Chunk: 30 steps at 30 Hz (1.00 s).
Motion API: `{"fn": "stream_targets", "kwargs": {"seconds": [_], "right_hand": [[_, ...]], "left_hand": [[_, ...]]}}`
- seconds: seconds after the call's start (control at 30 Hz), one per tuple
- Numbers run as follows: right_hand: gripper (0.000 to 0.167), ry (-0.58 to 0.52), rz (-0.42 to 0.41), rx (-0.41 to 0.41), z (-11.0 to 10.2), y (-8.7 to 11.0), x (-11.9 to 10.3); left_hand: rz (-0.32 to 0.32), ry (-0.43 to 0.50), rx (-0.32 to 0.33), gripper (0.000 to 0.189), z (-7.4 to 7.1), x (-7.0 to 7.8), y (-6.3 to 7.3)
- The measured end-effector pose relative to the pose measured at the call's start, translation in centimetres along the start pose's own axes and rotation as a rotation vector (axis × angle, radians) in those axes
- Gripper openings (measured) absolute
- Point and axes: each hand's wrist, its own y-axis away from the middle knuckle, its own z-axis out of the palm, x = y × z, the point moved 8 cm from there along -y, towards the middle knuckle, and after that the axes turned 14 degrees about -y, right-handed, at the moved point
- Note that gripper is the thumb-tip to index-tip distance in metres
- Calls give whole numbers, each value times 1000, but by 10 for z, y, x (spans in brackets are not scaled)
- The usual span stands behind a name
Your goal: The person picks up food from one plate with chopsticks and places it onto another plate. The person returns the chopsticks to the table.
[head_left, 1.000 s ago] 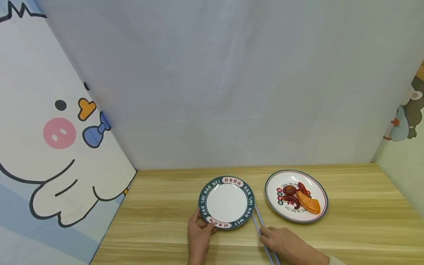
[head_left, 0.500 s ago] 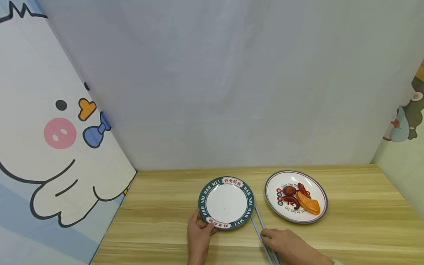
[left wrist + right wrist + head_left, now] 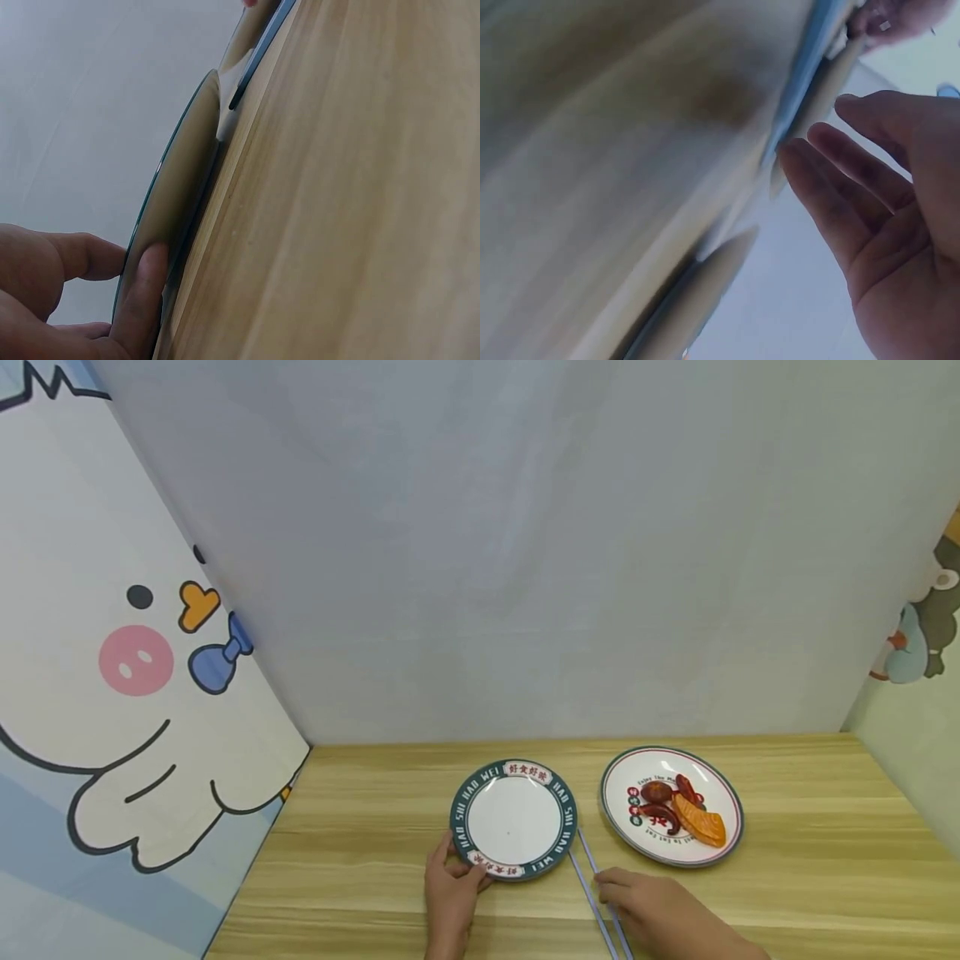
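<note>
My left hand (image 3: pixel 452 893) pinches the near left rim of a white plate (image 3: pixel 513 818) with a green lettered border. Its thumb lies on top of the rim, and fingers (image 3: pixel 142 300) reach against the plate's underside in the left wrist view. Two pale blue-violet chopsticks (image 3: pixel 588 893) lie on the table to the right of this plate. My right hand (image 3: pixel 660 906) is beside them with fingers (image 3: pixel 825 195) loosely bent and thumb apart. Its fingertips are right at the chopsticks and nothing is gripped.
At the right, a second white plate (image 3: pixel 708 785) holds an orange, salmon-like slice (image 3: pixel 697 821), a round brown-red piece (image 3: pixel 657 792) and curled dark red pieces (image 3: pixel 660 815). A grey curtain (image 3: pixel 525 568) hangs behind the wooden table (image 3: pixel 360 827); a cartoon-printed cloth (image 3: pixel 150 735) hangs left.
My right hand has loosened from the chopsticks and shifted slightly right, its fingers coming off them. The left hand and both plates have stayed in place.
</note>
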Motion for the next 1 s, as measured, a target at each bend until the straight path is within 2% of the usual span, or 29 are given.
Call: {"fn": "stream_targets", "kwargs": {"seconds": [0.1, 0.2, 0.37, 0.67, 0.83, 1.0], "right_hand": [[29, -29, 59, 42, -8, 2, 4], [32, -32, 80, 105, -19, 4, 4], [41, 8, 72, 227, -35, 9, 2], [51, 8, 89, 328, -47, 19, 5], [53, 0, 152, 408, -57, 29, 8], [44, -37, 231, 477, -64, 40, 12]], "left_hand": [[2, -5, 2, 84, -1, 1, 0], [10, -7, 1, 84, -1, 1, 1], [10, -19, 5, 84, -1, 2, 0], [7, -38, 9, 84, 0, 2, 1], [8, -38, 7, 83, 0, 3, 1], [6, -63, 10, 81, -2, 2, 0]]}}
